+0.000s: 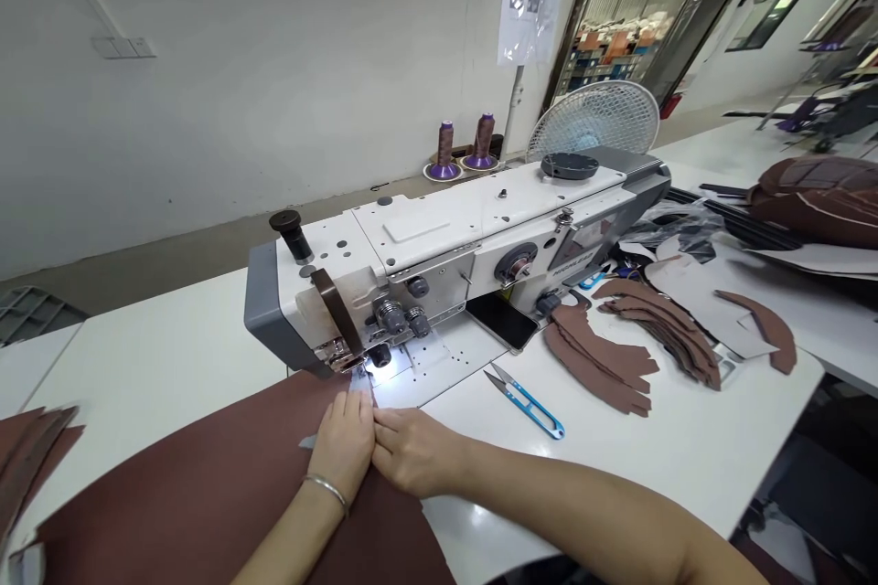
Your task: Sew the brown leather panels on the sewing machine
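Observation:
A large brown leather panel (206, 484) lies on the white table under my hands, its far corner running up to the presser foot (343, 356) of a white industrial sewing machine (439, 265). My left hand (343, 443), with a metal bangle at the wrist, holds the leather close to the lit needle area. My right hand (412, 450) sits against it, fingertips pressing the same leather edge. A pale strip (360, 384) shows at the panel's edge by the foot. The needle itself is hidden behind the foot.
Blue-handled thread snips (525, 402) and a black phone (500, 322) lie right of the machine. Beyond them are stacks of cut brown leather pieces (596, 361) and paper patterns (706, 311). Thread cones (445, 151) and a fan (594, 119) stand behind the machine.

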Demonstrator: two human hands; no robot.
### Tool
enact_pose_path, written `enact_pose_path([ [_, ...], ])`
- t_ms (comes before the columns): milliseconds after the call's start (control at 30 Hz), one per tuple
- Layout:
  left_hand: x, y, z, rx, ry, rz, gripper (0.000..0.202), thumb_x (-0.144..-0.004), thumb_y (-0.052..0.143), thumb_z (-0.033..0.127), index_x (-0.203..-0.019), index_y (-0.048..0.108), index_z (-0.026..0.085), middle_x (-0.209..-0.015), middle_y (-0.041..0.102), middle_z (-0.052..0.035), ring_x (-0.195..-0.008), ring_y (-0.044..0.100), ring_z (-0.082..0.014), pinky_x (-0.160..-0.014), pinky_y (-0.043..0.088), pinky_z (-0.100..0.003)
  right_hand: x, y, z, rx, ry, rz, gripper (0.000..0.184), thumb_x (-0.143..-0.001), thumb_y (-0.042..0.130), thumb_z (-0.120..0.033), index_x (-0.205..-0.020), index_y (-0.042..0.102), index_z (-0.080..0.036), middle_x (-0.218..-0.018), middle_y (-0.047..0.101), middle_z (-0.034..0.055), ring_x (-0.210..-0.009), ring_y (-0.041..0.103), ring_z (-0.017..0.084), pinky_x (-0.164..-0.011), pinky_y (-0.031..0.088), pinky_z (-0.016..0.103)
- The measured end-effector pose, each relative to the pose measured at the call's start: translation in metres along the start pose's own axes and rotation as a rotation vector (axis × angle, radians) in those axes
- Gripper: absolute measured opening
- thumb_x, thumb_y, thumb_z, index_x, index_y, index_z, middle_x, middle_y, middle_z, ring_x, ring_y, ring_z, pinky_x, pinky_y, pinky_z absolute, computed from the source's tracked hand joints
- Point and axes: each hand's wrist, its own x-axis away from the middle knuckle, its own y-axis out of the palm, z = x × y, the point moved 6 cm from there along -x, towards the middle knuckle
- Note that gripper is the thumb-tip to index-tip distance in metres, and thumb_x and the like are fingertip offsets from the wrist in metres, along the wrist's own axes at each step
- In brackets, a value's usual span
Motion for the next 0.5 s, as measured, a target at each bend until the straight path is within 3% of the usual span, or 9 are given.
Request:
enact_pose_path([
  [200, -0.003, 0.004, -0.005, 0.045, -0.004, -0.066, 0.026, -0.08, 0.048, 0.001, -0.096, 0.067, 0.006, -0.077, 0.058, -0.0088, -0.07, 0.052, -0.0217, -0.062, 0.048, -0.033, -0.003, 0.002, 0.004, -0.009, 0.024, -0.028, 0.027, -0.09, 0.037, -0.01, -0.08, 0.062, -0.009, -0.083, 0.065, 0.0126, -0.077, 0.057, 0.021, -0.091, 0.047, 0.036],
  [367, 0.004, 0.007, -0.032, 0.262, -0.042, -0.187, 0.034, -0.086, 0.043, 0.007, -0.11, 0.064, 0.018, -0.083, 0.056, -0.0068, -0.077, 0.054, -0.0206, -0.066, 0.049, -0.032, 0.0, 0.002, 0.006, -0.053, 0.048, -0.108, 0.024, -0.093, 0.038, -0.011, -0.082, 0.059, -0.011, -0.086, 0.063, 0.0129, -0.083, 0.058, 0.02, -0.08, 0.051, 0.033],
  [500, 0.009, 0.005, -0.047, 0.465, 0.009, -0.091, 0.035, -0.093, 0.032, 0.011, -0.097, 0.066, 0.018, -0.082, 0.055, -0.0053, -0.075, 0.053, -0.0157, -0.066, 0.049, -0.026, 0.002, 0.001, 0.005, -0.068, 0.047, -0.125, 0.02, -0.094, 0.04, -0.012, -0.084, 0.057, -0.011, -0.093, 0.062, 0.0152, -0.089, 0.059, 0.02, -0.081, 0.051, 0.033],
])
